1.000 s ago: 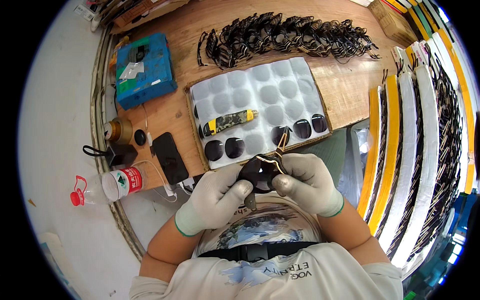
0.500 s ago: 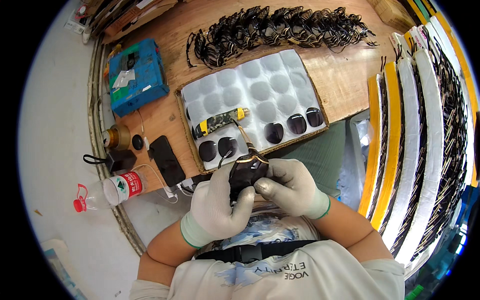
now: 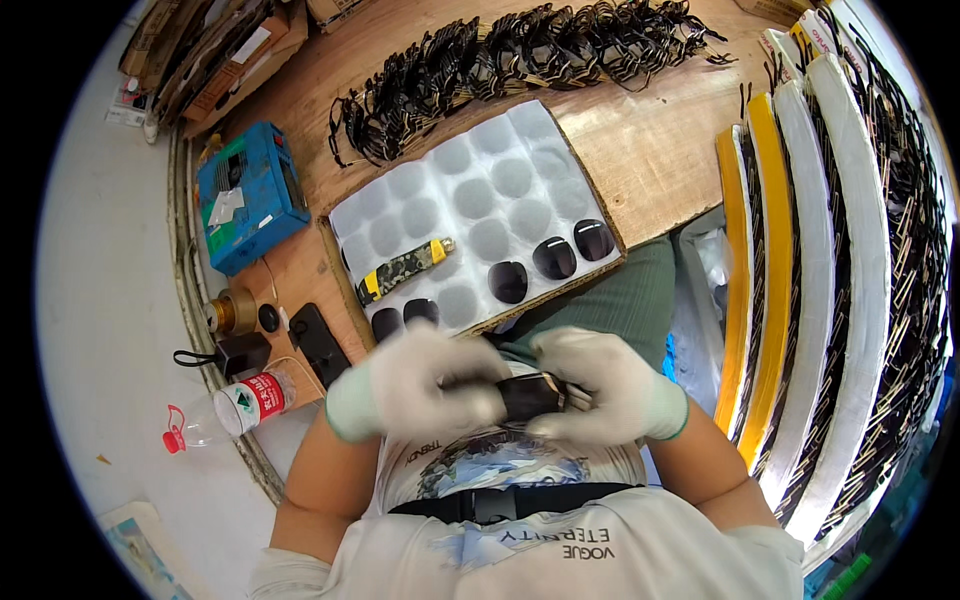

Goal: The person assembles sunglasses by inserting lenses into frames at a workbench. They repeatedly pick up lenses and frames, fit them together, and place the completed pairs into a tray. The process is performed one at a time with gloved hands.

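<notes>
In front of my waist I hold a pair of sunglasses point(image 3: 530, 396), with a dark lens and a gold-coloured edge showing. My right hand point(image 3: 608, 385), in a pale knit glove, grips its right side with curled fingers. My left hand point(image 3: 425, 385), gloved too and smeared by motion, is closed at the left end of the dark lens. Much of the frame is hidden by the gloves. Just beyond lies a shallow cardboard tray with a white dimpled liner point(image 3: 490, 185). Loose dark lenses point(image 3: 507, 282) sit along its near side, and a camouflage-and-yellow tool point(image 3: 405, 272) rests on the liner.
A long heap of black and gold frames point(image 3: 520, 60) lies at the table's back. To the left are a blue box point(image 3: 250, 195), a phone point(image 3: 318, 345), a roll of tape point(image 3: 232, 311) and a plastic bottle point(image 3: 240, 405). Padded racks hung with frames point(image 3: 800, 250) stand on the right.
My hands have drawn slightly apart, and the sunglasses have turned and come down toward my waist. The view has shifted, so the table things appear further left.
</notes>
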### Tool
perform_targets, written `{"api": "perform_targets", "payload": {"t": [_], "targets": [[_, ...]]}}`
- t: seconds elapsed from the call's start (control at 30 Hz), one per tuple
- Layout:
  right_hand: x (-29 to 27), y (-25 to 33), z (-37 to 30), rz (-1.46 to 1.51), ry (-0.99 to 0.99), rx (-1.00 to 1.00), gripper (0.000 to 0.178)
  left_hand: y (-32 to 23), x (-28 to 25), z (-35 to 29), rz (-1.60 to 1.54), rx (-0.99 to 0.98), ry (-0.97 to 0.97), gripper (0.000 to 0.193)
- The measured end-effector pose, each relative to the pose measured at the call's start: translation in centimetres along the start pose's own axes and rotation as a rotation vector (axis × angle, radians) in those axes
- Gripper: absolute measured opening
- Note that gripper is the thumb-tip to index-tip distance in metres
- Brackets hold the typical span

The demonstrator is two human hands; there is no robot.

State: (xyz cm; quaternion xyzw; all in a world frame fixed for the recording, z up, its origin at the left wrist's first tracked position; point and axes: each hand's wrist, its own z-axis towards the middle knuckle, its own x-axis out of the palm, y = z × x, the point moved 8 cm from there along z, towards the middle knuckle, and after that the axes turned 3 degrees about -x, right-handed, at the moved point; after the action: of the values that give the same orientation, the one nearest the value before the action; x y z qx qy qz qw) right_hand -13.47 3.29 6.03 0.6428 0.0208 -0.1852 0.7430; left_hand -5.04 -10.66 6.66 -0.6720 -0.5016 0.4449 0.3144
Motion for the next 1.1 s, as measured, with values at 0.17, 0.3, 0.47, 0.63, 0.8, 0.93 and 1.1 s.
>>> {"api": "perform_targets", "payload": {"t": [0.17, 0.3, 0.47, 0.63, 0.8, 0.93, 1.1], "targets": [[-3.7, 0.1, -1.8, 0.101, -0.186, 0.129, 0.025, 10.6, -0.3, 8.6, 0.649, -0.193, -0.272, 0.044], [-3.8, -1.3, -4.6, 0.29, -0.407, 0.297, 0.043, 10.2, 2.4, 8.9, 0.784, -0.146, -0.341, 0.05], [-2.9, -0.8, -2.9, 0.364, -0.457, 0.205, 0.075, 9.7, 1.9, 8.7, 0.765, -0.121, -0.389, 0.047], [-1.4, -0.5, -2.3, 0.565, -0.527, 0.232, 0.064, 7.7, 0.9, 5.3, 0.094, -0.077, -0.263, 0.032], [1.6, -1.4, -0.3, 0.256, -0.181, 0.389, 0.033, 4.6, 0.0, 0.0, -0.79, -0.01, -0.184, 0.034], [4.4, -0.4, 1.3, 0.523, -0.21, 0.358, 0.029, 4.8, -0.5, -2.1, -0.763, 0.075, -0.266, 0.031], [6.2, 0.1, 1.9, 0.464, 0.1, 0.412, 0.028, 6.9, 0.6, -3.7, -1.196, 0.046, -0.072, 0.036]]}}
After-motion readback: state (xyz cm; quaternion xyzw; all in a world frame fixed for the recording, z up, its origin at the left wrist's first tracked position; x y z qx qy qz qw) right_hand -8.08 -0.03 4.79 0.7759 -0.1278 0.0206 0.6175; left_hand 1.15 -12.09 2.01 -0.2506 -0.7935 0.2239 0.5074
